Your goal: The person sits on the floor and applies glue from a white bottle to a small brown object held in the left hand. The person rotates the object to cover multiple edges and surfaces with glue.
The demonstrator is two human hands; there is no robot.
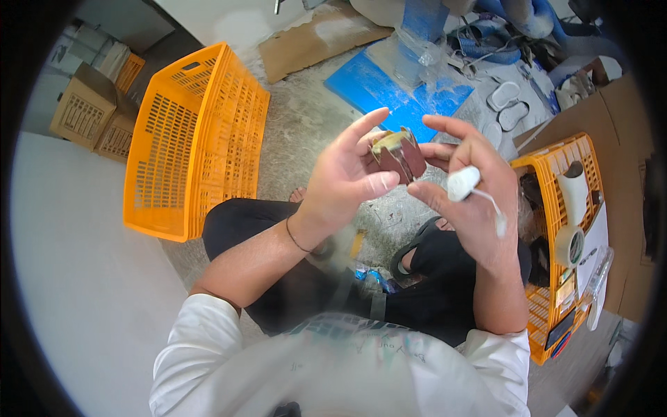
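A small dark red block point(403, 164), with a rough yellowish top and what looks like a reddish-brown sheet wrapped round its sides, is held up in front of me above my knees. My left hand point(340, 170) grips it from the left, thumb along its lower front and the index finger raised. From the other side, my right hand point(483, 187) has its thumb tip at the block's lower right edge and its middle fingers against the right face; its index finger is stretched out. A white oval piece point(463, 183) with a thin white tail lies against the base of my right thumb.
Stacked orange crates point(198, 146) stand at my left. At my right, another orange crate point(549, 306) carries a tape roll point(569, 246) and a phone point(560, 329). Ahead lie a dusty blue board point(368, 87), a cardboard sheet point(313, 42) and white slippers point(513, 115).
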